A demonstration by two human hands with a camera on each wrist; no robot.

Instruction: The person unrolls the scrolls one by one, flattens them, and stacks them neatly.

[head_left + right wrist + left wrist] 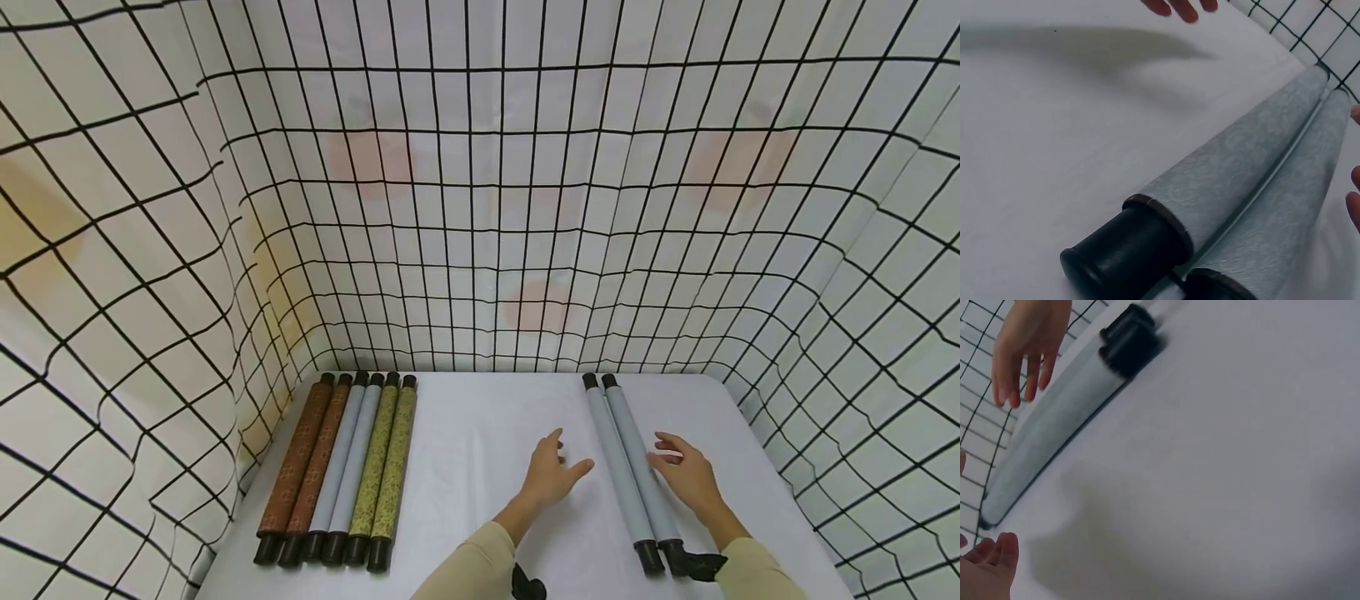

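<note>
Two pale blue-grey patterned scrolls with black end knobs, a left one [619, 472] and a right one [642, 467], lie side by side on the right part of the white table. My left hand [550, 473] hovers to the left of the pair, thumb and fingers spread, holding nothing. On the other side, my right hand [687, 477] is held close to the right scroll with its fingers loosely bent and nothing in them. The left wrist view shows the right hand [1032, 350] above the pair. In the right wrist view, fingertips [1354, 209] appear at the right edge, apart from the scrolls.
At the table's left lie several more scrolls in a row: brown ones [296, 458], pale lavender ones [339, 462] and yellow-green ones [395, 467], all with black knobs. A black wire grid [468, 182] backed by white cloth encloses the table [480, 500] on its back and sides.
</note>
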